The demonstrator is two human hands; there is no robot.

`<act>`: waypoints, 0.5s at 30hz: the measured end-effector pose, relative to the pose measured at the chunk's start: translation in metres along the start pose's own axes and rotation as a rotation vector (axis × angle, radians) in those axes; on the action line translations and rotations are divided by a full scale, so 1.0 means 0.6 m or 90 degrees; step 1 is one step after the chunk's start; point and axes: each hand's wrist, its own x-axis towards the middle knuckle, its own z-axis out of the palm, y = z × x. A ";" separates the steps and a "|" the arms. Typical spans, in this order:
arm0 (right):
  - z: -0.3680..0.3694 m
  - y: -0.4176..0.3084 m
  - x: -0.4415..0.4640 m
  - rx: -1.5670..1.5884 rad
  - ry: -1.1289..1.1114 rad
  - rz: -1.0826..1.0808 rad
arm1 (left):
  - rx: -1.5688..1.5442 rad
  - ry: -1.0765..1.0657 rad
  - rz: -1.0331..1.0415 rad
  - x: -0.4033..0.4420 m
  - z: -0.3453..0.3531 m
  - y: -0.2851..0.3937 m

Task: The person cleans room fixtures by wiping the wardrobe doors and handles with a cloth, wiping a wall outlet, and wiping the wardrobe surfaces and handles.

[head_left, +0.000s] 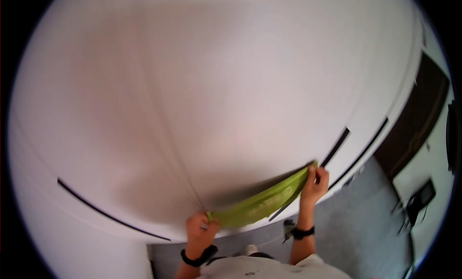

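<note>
Pinching a thin, long, lime-green, pale-printed sheet (262,202) by opposite ends, with left hand (200,228) and right hand (315,183) closed on it, before a white wall (264,81).

At five o'clock, I am finding pale lettering (285,194) on the green sheet (262,202) too blurred for reading. The left hand (200,232), toward seven, and right hand (314,186), at four, are hiding its pinched ends. At six, the white shirt (281,269) is running off the lower edge; its small emblem (251,273) is proving illegible.
</note>
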 end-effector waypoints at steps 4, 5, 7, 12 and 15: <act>0.061 -0.115 -0.070 0.131 -0.084 -0.010 | 0.031 0.184 -0.059 0.011 -0.094 -0.010; 0.073 -0.128 -0.081 0.090 -0.080 -0.035 | 0.021 0.245 -0.067 0.010 -0.118 -0.020; 0.100 -0.202 -0.102 0.202 -0.099 0.084 | 0.080 0.401 -0.009 0.019 -0.181 -0.028; 0.159 -0.330 -0.206 0.236 -0.260 0.052 | 0.202 0.609 0.109 0.034 -0.318 -0.049; 0.160 -0.349 -0.216 0.266 -0.323 0.028 | 0.291 0.706 0.159 0.067 -0.360 -0.030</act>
